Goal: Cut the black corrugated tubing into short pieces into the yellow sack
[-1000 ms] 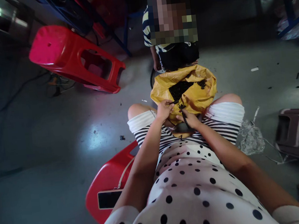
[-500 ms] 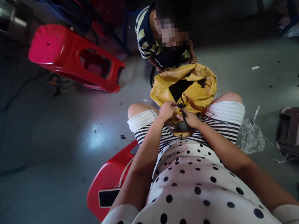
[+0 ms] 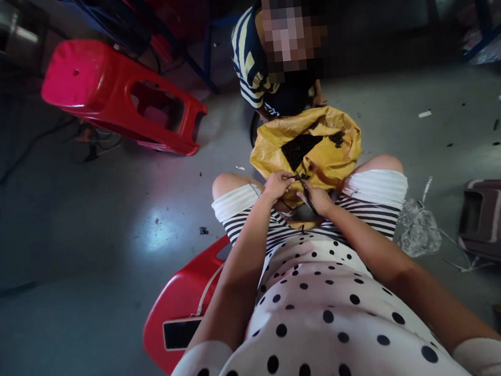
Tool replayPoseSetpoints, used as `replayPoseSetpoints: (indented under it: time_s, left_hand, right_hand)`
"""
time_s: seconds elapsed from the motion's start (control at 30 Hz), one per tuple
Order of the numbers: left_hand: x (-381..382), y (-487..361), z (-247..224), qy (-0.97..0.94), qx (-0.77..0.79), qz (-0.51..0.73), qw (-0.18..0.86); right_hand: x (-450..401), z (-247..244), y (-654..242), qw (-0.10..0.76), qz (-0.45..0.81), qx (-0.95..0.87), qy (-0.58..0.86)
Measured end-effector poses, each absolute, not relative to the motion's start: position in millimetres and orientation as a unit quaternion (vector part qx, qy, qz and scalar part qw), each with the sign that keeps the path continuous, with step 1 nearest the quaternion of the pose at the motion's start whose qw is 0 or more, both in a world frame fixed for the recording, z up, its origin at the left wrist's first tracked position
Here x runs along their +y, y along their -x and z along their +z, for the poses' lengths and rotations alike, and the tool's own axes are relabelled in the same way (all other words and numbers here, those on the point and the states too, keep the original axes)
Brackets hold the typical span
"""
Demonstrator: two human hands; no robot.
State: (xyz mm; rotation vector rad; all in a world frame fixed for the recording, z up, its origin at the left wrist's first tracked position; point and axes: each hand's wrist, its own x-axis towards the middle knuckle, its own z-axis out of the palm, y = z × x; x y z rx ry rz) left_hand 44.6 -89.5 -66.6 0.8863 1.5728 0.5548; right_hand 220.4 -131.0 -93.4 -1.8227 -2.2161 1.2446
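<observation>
View: head camera, looking down at the lap.
Left hand: the left hand point(image 3: 278, 185) has its fingertips pinched on a small dark piece point(image 3: 292, 177), just over the near edge of the sack.
Right hand: the right hand point(image 3: 318, 199) has its fingers curled shut around a black tool point(image 3: 308, 194). The tool's tip points up at the dark piece. It is too small to tell what kind of tool it is.
Sack: the yellow sack point(image 3: 332, 165) sits in front of the knees, with its top open.
In the sack: lots of black bits point(image 3: 300, 148) show in the opening.
On the sack: a black clump point(image 3: 338, 139) lies on the right side of the picture.
Other person: a person in a stripy shirt point(image 3: 247, 61) is down low just past the sack.
Stools: one red stool point(image 3: 113, 95) is far on the left, and a brown stool point(image 3: 495, 217) is on the right.
By the left arm: a black flat thing point(image 3: 180, 334) lies on a red seat point(image 3: 160, 312).
Floor: crinkly clear plastic point(image 3: 419, 231) is near the right knee.
</observation>
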Motion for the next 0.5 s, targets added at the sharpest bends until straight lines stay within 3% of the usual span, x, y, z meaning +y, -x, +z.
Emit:
replayPoseSetpoints:
  time_s: [0.27,0.5]
  left_hand:
    - [-74.3,-46.6,-68.3,-0.270,0.701,0.347,0.561]
    - [-43.6,-46.2,-51.4,-0.221,0.644,0.412,0.605]
  right_hand:
    - [-128.1,-89.2,-223.1,0.012,0.404,-0.679,0.613]
    - [-124.5,-87.3,-223.1,0.018,0.425,-0.629,0.651]
